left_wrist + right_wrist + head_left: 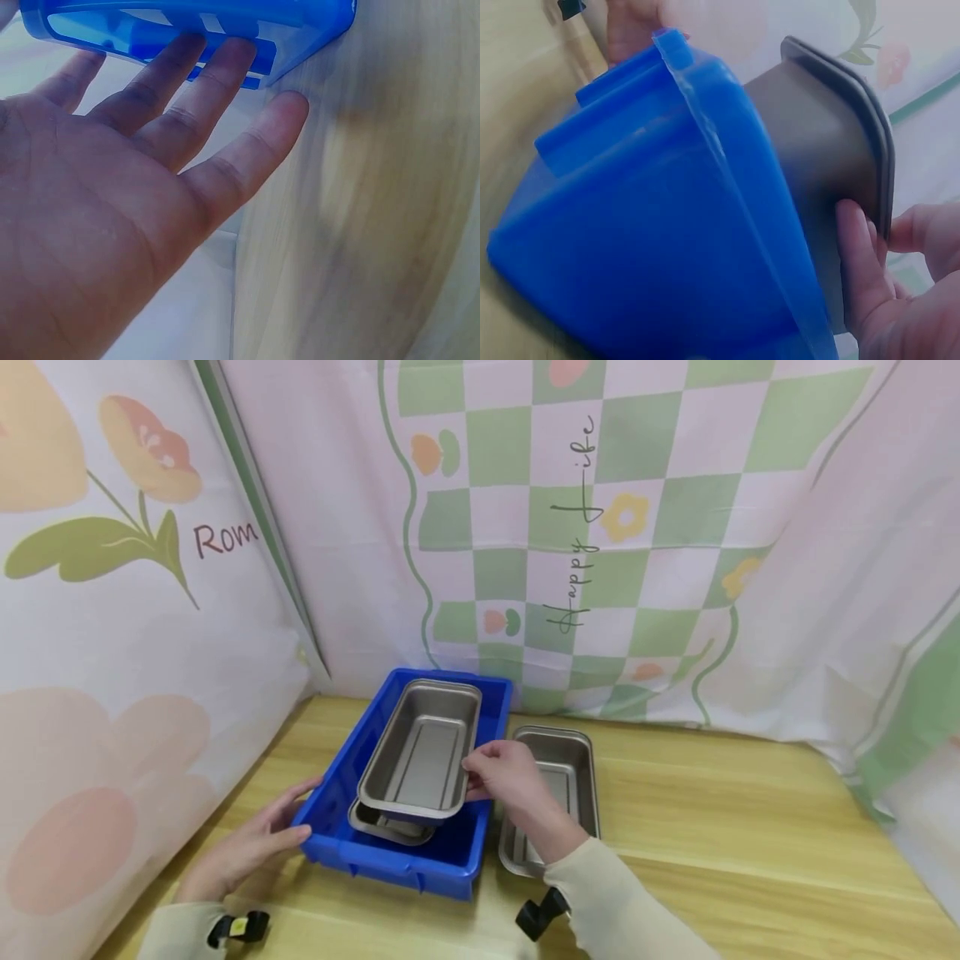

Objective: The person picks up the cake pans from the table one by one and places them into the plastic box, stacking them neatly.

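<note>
A grey metal loaf pan sits tilted high in a blue plastic bin, above a second loaf pan that is mostly hidden. My right hand pinches the upper pan's right rim, thumb on one side and fingers on the outer wall, as the right wrist view shows at the pan. At the bin's front left corner, my left hand touches the bin with spread, fairly straight fingers. Those fingertips lie against the bin's wall in the left wrist view.
Another loaf pan stands on the wooden table right of the bin, partly behind my right forearm. A patterned cloth hangs at the back, close behind the bin, and another cloth borders the left side.
</note>
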A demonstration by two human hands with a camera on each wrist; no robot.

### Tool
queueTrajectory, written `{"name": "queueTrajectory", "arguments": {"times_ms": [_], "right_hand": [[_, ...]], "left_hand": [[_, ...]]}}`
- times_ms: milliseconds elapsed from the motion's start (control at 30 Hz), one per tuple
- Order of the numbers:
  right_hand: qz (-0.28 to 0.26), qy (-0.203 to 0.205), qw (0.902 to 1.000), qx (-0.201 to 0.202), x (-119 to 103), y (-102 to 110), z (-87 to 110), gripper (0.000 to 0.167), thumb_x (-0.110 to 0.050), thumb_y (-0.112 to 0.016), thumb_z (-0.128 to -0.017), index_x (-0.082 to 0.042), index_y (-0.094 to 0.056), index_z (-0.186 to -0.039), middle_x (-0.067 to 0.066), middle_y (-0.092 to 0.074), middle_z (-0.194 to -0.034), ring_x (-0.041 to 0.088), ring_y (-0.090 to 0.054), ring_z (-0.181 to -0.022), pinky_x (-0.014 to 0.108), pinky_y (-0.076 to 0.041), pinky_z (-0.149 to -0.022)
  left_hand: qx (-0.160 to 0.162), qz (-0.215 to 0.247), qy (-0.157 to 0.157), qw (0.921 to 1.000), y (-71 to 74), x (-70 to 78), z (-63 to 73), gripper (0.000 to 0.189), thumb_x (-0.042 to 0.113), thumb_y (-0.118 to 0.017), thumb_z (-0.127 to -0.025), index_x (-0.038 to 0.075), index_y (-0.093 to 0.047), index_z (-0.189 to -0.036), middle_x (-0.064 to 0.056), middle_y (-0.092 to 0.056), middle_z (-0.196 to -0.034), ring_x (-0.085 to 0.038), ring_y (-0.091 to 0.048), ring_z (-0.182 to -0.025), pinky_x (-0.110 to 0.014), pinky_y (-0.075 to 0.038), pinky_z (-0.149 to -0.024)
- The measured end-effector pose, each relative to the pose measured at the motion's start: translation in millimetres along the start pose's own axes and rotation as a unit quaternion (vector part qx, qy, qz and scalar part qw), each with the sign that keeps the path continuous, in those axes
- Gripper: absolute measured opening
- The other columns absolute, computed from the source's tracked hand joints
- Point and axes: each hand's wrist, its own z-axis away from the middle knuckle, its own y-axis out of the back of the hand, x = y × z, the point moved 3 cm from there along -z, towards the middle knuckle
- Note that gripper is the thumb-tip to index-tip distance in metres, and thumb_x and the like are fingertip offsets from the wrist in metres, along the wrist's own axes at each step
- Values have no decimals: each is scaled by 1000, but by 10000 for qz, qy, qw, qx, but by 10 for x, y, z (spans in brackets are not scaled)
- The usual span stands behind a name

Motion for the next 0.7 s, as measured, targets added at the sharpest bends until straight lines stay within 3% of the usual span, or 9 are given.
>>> {"name": "queueTrajectory", "arguments": {"times_ms": [233, 533, 700], "right_hand": [[131, -6, 9999, -62, 19, -159, -77, 18, 3, -54, -84, 15, -62, -95, 17, -66, -72, 19, -65, -57, 40, -58, -63], [301, -126, 9994, -95, 17, -209, -136, 22, 2, -55, -84, 18, -64, -95, 23, -67, -77, 18, -65, -57, 36, -58, -61], [583, -173, 9981, -110, 16, -213, -158, 17, 3, -55, -83, 15, -66, -89, 20, -66, -69, 18, -64, -53, 34, -58, -58]], "left_hand": [[-41, 44, -42, 10000, 11, -5, 6, 66, 9, -50, -102, 10, -15, -157, -39, -33, -144, -46, -45, -125, -37, -46, -94], [-51, 3, -34, 10000, 19, -3, 15, 66, 10, -50, -102, 11, -15, -157, -38, -35, -143, -44, -47, -124, -38, -47, -94], [-28, 17, -9, 10000, 13, -6, 4, 65, 10, -51, -102, 11, -16, -157, -38, -34, -144, -44, -46, -125, -37, -46, -93]]}}
